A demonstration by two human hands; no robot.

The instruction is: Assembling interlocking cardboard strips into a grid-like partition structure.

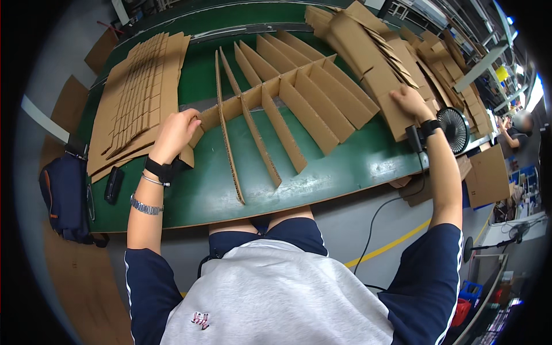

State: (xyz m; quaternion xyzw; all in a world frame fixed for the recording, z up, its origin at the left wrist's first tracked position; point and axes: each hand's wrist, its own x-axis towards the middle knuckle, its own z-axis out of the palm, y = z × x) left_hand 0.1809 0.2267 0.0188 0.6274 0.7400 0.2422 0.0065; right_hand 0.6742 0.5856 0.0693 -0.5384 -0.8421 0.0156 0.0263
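Observation:
A cardboard divider grid [287,98] stands on the green table [345,167], with several upright strips slotted across one long strip. My left hand [175,131] grips the near-left end of the long strip. My right hand [409,100] rests on a stack of flat slotted cardboard strips [379,75] at the right, its fingers curled over the top piece.
A second pile of slotted cardboard strips [138,98] lies at the left of the table. A black phone-like thing [113,184] and a dark blue bag [63,195] sit at the left edge. A small black fan [454,129] stands at the right edge. Another person [517,129] works far right.

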